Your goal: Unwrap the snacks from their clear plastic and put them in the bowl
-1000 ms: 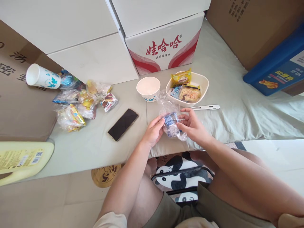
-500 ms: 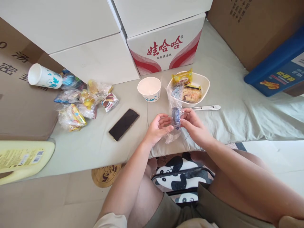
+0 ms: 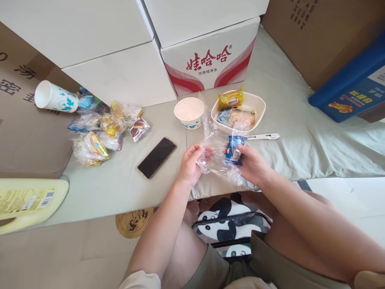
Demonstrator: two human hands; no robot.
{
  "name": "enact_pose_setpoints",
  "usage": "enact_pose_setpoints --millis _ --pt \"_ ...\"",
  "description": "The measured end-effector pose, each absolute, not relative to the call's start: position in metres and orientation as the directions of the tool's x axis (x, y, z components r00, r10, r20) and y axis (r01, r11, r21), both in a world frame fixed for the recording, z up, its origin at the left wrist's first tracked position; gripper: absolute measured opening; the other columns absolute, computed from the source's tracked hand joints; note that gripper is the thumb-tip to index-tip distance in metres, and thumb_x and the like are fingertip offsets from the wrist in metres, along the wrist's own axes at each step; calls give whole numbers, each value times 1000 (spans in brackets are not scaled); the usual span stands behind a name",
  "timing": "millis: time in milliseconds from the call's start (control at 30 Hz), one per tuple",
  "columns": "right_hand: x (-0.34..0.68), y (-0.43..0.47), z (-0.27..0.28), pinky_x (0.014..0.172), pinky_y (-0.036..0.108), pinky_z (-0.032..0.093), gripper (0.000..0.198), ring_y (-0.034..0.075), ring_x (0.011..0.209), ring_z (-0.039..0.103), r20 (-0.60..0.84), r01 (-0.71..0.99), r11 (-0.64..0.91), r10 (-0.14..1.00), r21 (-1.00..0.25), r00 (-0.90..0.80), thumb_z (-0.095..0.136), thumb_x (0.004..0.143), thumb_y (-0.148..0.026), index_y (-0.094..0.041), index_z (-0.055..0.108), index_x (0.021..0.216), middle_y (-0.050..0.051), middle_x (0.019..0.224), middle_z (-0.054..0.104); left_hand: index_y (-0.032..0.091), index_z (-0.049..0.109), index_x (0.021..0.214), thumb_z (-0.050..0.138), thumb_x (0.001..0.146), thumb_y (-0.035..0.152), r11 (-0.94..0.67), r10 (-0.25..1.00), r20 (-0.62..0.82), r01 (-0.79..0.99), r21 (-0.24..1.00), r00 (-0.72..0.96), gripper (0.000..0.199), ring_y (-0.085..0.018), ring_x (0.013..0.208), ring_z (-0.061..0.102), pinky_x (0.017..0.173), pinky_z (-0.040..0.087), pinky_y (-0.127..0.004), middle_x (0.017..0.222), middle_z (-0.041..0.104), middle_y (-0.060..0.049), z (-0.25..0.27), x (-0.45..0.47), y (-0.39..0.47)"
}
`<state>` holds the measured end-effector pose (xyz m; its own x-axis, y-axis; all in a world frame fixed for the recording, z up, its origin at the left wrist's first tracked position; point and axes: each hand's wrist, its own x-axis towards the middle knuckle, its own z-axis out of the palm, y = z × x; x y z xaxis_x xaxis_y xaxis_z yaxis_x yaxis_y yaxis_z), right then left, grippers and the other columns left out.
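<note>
My left hand [image 3: 192,162] is closed on clear plastic wrap [image 3: 215,154], which stretches loosely between both hands. In my right hand [image 3: 252,162] is a small blue snack packet [image 3: 236,150], gripped between thumb and fingers, with some of the wrap hanging below it. Just beyond the hands stands a white bowl [image 3: 261,108] holding a yellow snack packet [image 3: 231,98], a packaged biscuit [image 3: 240,119] and a light-blue packet [image 3: 223,117]. To its left is a white paper bowl [image 3: 189,110]; its inside shows nothing. A white plastic utensil [image 3: 264,137] lies behind my right hand.
A phone [image 3: 157,157] lies left of my hands. Several wrapped snacks [image 3: 111,126] are heaped farther left beside a tipped paper cup [image 3: 54,96]. White boxes and a red-marked carton [image 3: 210,60] stand behind. A blue container [image 3: 345,92] is at right, a yellow jug [image 3: 33,198] at left.
The blue packet has come out of the clear wrap into my right hand. My left hand has moved slightly left with the wrap, which now spreads wider between the hands.
</note>
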<state>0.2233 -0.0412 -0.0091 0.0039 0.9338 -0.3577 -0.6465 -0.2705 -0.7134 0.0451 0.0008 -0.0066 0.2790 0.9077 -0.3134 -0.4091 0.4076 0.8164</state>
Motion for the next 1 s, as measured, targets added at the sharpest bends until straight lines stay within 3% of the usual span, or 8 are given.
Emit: enact_pose_setpoints --millis 133,333,533,1000 --pt "229 -42 -7 72 36 57 38 22 88 69 -327 -709 -272 943 -651 -61 76 72 -54 -28 65 97 1 93 73 19 59 76 80 68 32 368 926 -355 -510 778 128 26 -13 71 70 75 55 -27 76 72 1 -6 42 8" --pt "230 -41 -14 65 39 56 43 27 85 69 -383 -779 -279 922 -562 -54 70 71 -63 -26 64 92 5 85 72 19 59 76 78 70 30 376 922 -363 -530 760 134 23 -12 70 69 74 56 -27 74 71 1 -5 39 10" --pt "229 -42 -12 73 41 57 41 26 91 67 -359 -838 -259 930 -480 -81 71 72 -62 -27 64 93 3 81 69 19 57 78 80 71 33 334 941 -307 -522 785 141 27 -11 68 69 71 55 -25 75 70 2 -6 32 11" --pt "228 -43 -8 79 46 59 45 27 96 69 -372 -854 -260 924 -450 -86 63 75 -62 -26 64 102 6 106 73 19 56 74 78 69 31 277 957 -282 -521 807 72 25 -9 61 64 64 51 -22 71 65 2 1 18 19"
